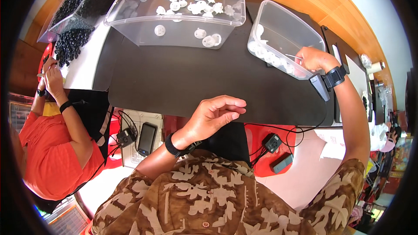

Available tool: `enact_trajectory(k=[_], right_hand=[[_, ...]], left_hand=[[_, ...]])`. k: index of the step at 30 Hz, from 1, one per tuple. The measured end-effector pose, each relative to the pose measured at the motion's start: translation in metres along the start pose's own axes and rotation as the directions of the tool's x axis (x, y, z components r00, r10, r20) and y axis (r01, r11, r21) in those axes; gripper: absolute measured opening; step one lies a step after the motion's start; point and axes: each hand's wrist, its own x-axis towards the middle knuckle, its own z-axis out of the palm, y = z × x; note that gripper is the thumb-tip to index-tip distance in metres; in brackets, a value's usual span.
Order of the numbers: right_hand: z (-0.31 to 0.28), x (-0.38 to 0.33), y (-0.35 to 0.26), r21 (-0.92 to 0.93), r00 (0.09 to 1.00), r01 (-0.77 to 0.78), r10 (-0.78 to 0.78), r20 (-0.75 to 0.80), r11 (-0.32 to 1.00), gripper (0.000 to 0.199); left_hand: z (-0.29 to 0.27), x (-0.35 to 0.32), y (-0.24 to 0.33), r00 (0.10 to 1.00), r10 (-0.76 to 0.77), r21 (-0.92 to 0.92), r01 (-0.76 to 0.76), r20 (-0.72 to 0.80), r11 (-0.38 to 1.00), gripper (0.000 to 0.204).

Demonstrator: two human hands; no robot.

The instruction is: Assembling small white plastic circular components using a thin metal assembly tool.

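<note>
My right hand (312,59) reaches over the near wall of a small clear plastic bin (289,17) at the right. Its fingers are curled down inside, with a thin white sliver at their tips; what they hold is partly hidden. Round white plastic pieces (272,57) lie along the near side of that bin. My left hand (217,112) hovers over the near edge of the dark table (187,78), fingers half bent and thumb apart from them, with nothing seen between.
A larger clear bin (174,21) with more white pieces stands at the back. At the left, a person in red (61,152) handles small black parts (72,45) spilling from another bin. Below the table are cables, a phone-like device (147,139) and a red stool (261,165).
</note>
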Motion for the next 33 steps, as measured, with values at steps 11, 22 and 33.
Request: enact_trajectory(k=[11,22,33], right_hand=[[-0.021,-0.016,0.001,-0.02,0.991,0.038,-0.04,-0.127,0.999,0.017],[0.01,0.012,0.016,-0.229,0.972,0.082,-0.129,-0.197,0.97,0.019],[-0.025,-0.046,0.018,0.605,0.937,0.345,-0.23,-0.261,0.718,0.011]], left_hand=[[-0.002,0.0,0.003,1.0,-0.026,0.0,0.026,0.011,1.0,0.027],[0.001,0.0,0.001,1.0,-0.01,-0.013,0.011,0.02,1.0,0.027],[0.001,0.0,0.001,1.0,0.001,-0.023,-0.001,0.023,1.0,0.027]])
